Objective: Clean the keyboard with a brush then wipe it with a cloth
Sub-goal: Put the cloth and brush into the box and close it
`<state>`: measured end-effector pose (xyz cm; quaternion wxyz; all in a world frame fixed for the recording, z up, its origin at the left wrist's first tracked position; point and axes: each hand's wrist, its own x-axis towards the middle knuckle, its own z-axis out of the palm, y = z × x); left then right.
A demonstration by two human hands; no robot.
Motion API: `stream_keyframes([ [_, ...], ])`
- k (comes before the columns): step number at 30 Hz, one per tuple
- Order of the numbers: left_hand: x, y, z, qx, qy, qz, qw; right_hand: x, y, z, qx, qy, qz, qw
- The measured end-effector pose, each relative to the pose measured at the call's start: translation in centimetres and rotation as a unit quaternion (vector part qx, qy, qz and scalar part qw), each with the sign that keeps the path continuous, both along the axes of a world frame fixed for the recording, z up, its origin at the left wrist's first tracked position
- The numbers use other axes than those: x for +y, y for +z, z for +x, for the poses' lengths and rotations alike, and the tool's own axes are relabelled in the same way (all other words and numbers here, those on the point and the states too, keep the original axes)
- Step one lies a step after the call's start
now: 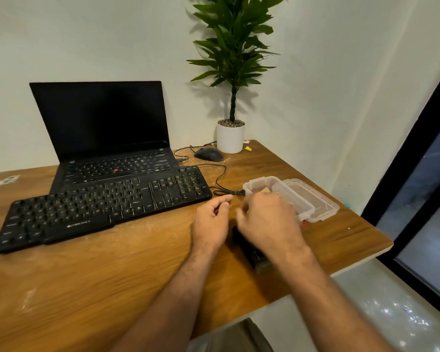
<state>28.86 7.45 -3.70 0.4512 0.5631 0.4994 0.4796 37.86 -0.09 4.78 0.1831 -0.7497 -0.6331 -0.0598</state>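
Item 1, keyboard (104, 204): black, lettered ZEBRONICS on its front edge, lying aslant on the wooden table (112, 275), its far edge overlapping the base of an open laptop (104, 128) with a dark screen. I see it to the left of both hands, apart from them.

Item 2, left hand (210, 221): resting near the keyboard's right end, not touching it; fingers loosely curled, holding nothing.

Item 3, right hand (267, 222): just beside the left, reaching at a clear plastic container (272, 191). Its fingers are turned away from me, so I cannot tell whether they grip anything. A small tan piece shows above the knuckles.

Item 4, dark blocky object (249, 250): under the right wrist, partly hidden; I cannot identify it.

Item 5, clear lid (318, 199): lying just right of the container.

Item 6, mouse (208, 154), cable (221, 179), potted plant (230, 72): at the far corner.
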Motion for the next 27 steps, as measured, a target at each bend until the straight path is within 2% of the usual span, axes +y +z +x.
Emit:
stream_keyframes([
  [3, -0.1, 0.2, -0.1, -0.015, 0.006, -0.006, 1.0, -1.0, -1.7, -1.3, -0.032, -0.018, -0.069, 0.997],
  [8, -0.2, 0.1, -0.3, -0.014, 0.001, -0.003, 1.0, -0.8, -2.6, -1.2, 0.027, -0.032, -0.109, 0.993],
  [13, -0.1, 0.4, -0.3, 0.002, 0.019, -0.007, 1.0, -0.2, 0.7, 1.5, 0.2, -0.041, -0.035, 0.978],
  [17, -0.2, 0.7, 0.2, 0.082, 0.002, 0.018, 0.996, 2.6, 3.3, 5.1, 0.217, -0.078, 0.009, 0.973],
  [21, -0.2, 1.0, 0.7, 0.162, -0.036, 0.04, 0.985, 5.6, 2.5, 5.9, 0.219, -0.088, -0.054, 0.97],
  [27, 0.0, 1.1, 0.6, 0.189, -0.02, 0.036, 0.981, 6.7, 0.9, 6.5, 0.221, -0.093, -0.097, 0.966],
])
